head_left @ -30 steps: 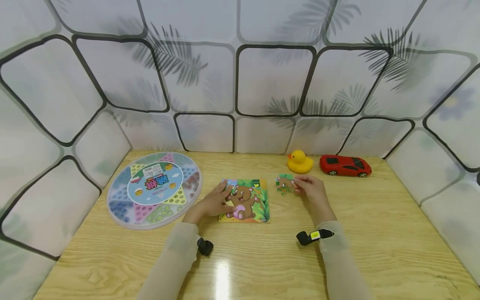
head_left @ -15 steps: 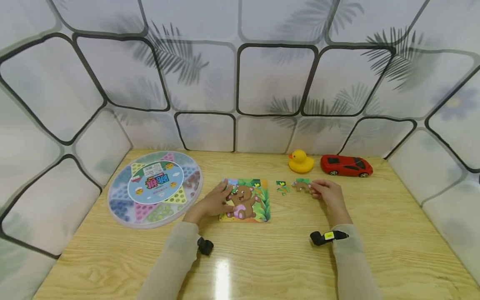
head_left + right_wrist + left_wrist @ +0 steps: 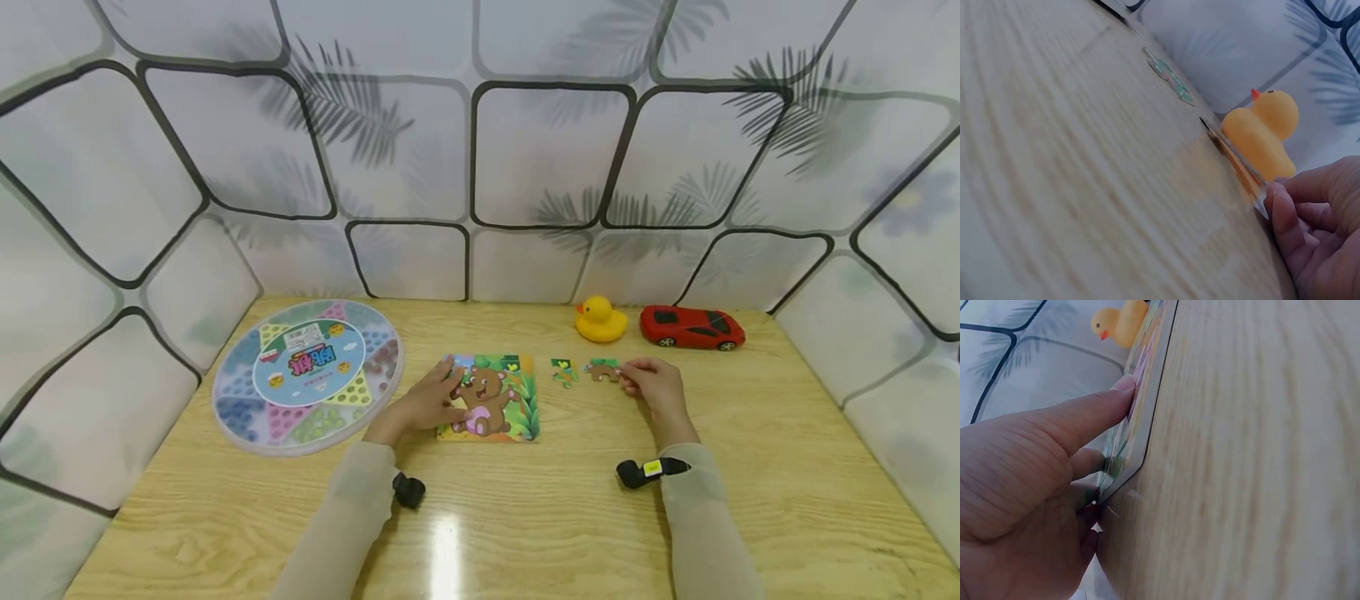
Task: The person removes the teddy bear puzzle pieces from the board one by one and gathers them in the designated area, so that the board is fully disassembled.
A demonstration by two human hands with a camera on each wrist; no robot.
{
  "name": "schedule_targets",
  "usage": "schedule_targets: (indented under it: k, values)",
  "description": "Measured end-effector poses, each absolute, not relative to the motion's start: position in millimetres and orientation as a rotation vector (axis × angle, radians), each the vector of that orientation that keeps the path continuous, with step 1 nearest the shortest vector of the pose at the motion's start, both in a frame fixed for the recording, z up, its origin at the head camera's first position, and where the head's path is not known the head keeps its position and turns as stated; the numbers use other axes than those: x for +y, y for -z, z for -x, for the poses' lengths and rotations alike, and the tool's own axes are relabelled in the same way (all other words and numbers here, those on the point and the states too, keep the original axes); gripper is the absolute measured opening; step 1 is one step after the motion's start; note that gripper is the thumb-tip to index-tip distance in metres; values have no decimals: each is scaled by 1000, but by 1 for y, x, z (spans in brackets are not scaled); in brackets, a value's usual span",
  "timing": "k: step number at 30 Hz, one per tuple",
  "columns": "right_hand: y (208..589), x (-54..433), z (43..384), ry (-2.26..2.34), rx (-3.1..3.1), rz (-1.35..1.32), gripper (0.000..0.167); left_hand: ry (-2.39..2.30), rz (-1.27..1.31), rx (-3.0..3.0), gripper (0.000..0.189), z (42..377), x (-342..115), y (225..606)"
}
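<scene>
My left hand rests on the left side of a bear jigsaw puzzle, fingers straight over its surface. In the left wrist view the thumb lies on the puzzle's top, with the other fingers at its far edge. My right hand pinches the right end of a brown and green puzzle piece between thumb and fingers. The right wrist view shows this piece edge-on, slightly tilted, close over the table. Between it and the puzzle a loose green and yellow puzzle piece lies flat.
Behind the pieces stand a yellow rubber duck and a red toy car. A round Chinese checkers set lies at the left on the wooden table. Patterned fabric walls enclose the back and sides.
My right hand has moved right with the brown and green piece, drawing it away from the green and yellow piece, which now lies apart. My left hand has stayed on the puzzle.
</scene>
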State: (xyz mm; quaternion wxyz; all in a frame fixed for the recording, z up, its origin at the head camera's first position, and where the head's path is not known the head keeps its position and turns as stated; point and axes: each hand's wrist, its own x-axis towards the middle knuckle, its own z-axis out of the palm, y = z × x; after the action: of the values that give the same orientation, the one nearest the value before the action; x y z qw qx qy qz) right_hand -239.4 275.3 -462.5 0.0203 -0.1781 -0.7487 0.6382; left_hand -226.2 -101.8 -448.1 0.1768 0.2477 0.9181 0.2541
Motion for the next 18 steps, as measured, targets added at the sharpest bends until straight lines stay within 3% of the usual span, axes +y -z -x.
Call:
schedule_targets:
  k: [18]
  values:
    - [463, 272, 238, -1889, -2311, 621, 24, -740, -715, 2598, 79, 227, -102, 447]
